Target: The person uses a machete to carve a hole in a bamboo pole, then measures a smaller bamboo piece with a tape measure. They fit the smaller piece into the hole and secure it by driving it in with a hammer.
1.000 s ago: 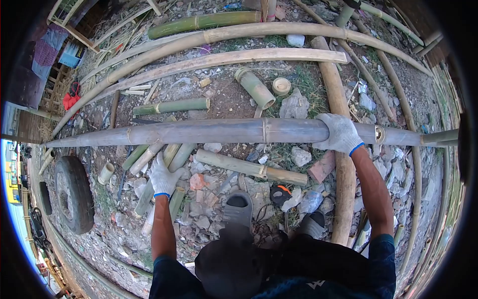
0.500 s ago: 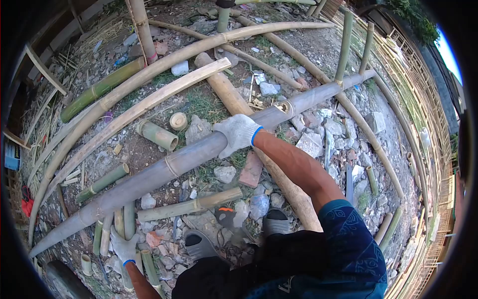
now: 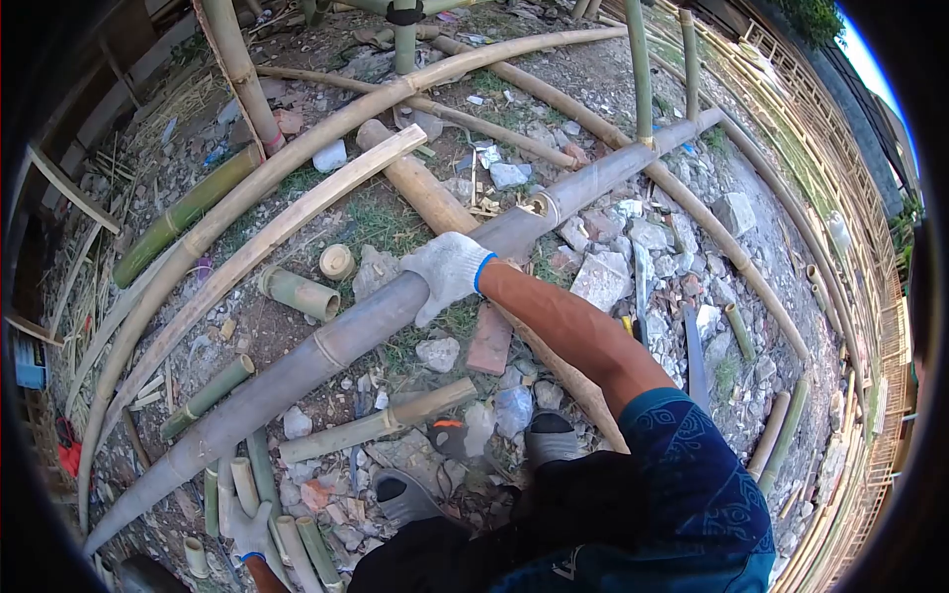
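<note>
A long grey bamboo pole (image 3: 366, 321) runs diagonally through the middle of the head view. My right hand (image 3: 447, 272), in a white knit glove with a blue cuff, is wrapped over the pole's middle. A round hole with a pale rim shows in the pole farther up. At lower left, my gloved left hand (image 3: 249, 532) has its thumb and fingers around a short bamboo piece (image 3: 243, 484); part of the grip is hidden. Other short bamboo pieces (image 3: 308, 549) lie beside that hand, under and near the pole.
Rubble and stones (image 3: 603, 279) cover the ground. A thick bamboo pole (image 3: 425, 188) crosses beneath the grey one. A split bamboo strip (image 3: 267, 237) and a curved pole (image 3: 287, 158) lie beyond. A saw-like blade (image 3: 695, 361) rests at right. Upright green poles (image 3: 641, 79) stand at back.
My left hand has moved slightly down, and the short bamboo piece has slid out from beneath the grey pole, showing its cut end. My right hand stays on the pole; the view has shifted slightly.
</note>
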Action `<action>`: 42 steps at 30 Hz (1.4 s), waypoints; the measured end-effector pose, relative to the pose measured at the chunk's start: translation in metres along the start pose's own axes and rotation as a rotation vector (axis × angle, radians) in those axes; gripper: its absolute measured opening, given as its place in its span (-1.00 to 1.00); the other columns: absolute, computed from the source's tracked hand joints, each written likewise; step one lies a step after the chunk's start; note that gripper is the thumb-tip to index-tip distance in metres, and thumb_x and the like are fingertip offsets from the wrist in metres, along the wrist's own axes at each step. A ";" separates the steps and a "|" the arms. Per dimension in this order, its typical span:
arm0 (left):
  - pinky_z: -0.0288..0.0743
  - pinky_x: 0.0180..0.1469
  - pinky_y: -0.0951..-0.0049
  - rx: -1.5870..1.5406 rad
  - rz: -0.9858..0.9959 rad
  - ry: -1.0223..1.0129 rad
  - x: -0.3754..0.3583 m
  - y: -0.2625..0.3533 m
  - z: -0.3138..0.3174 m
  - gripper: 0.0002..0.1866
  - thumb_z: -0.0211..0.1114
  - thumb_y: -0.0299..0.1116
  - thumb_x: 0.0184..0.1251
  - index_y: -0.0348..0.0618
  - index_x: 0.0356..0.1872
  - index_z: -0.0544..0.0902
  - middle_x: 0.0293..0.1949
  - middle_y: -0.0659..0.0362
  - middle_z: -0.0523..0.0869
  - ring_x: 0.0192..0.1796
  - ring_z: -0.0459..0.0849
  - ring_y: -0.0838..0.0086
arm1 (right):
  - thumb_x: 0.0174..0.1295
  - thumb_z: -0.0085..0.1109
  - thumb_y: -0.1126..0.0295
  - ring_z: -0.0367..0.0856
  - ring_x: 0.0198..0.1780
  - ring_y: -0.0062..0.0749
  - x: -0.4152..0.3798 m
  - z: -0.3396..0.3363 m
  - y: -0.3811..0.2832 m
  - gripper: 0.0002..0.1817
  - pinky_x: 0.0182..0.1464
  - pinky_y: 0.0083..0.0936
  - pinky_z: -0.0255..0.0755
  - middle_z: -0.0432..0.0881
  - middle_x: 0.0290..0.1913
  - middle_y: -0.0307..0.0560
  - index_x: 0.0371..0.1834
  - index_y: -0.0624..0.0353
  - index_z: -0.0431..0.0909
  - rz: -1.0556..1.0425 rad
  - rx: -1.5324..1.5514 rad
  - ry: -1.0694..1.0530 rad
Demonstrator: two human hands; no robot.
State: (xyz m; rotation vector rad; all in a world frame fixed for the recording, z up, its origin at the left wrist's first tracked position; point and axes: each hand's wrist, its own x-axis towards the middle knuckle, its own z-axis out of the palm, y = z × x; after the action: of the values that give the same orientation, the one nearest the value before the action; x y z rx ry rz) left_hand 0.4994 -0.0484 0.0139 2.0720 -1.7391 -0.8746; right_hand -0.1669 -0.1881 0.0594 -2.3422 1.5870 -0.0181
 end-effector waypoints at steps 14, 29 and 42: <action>0.38 0.57 0.18 -0.087 -0.059 0.294 -0.124 0.076 -0.084 -0.18 0.59 -0.19 0.43 -0.47 0.54 0.43 0.44 -0.21 0.62 0.46 0.58 0.05 | 0.20 -0.07 -0.73 0.78 0.11 0.19 0.014 -0.008 -0.010 0.03 0.18 0.02 0.62 0.83 0.01 0.23 0.18 0.00 0.80 0.181 0.042 -0.033; 0.51 0.36 0.05 -0.820 0.370 0.257 -0.012 0.238 -0.044 -0.12 0.38 0.10 0.51 -0.31 0.59 0.27 0.39 -0.09 0.51 0.34 0.57 0.13 | 0.28 0.49 0.11 0.59 0.34 0.11 -0.074 0.032 -0.077 -0.37 0.39 0.01 0.46 0.60 0.33 0.13 0.34 0.11 0.52 -0.072 0.198 0.574; 0.45 0.32 0.11 -1.363 0.092 -0.241 0.030 0.337 0.086 -0.38 0.29 0.23 0.59 -0.06 0.31 0.47 -0.03 0.18 0.60 0.04 0.57 0.34 | 0.52 0.26 0.42 0.84 0.03 -0.31 -0.270 0.099 -0.066 -0.76 0.11 -0.35 0.69 0.82 0.01 0.06 0.15 0.27 0.68 0.933 0.647 0.923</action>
State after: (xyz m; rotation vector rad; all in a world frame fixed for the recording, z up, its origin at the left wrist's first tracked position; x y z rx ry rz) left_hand 0.1852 -0.1398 0.1361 0.9649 -0.7719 -1.6542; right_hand -0.1937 0.1034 0.0265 -0.9434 2.3997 -1.3010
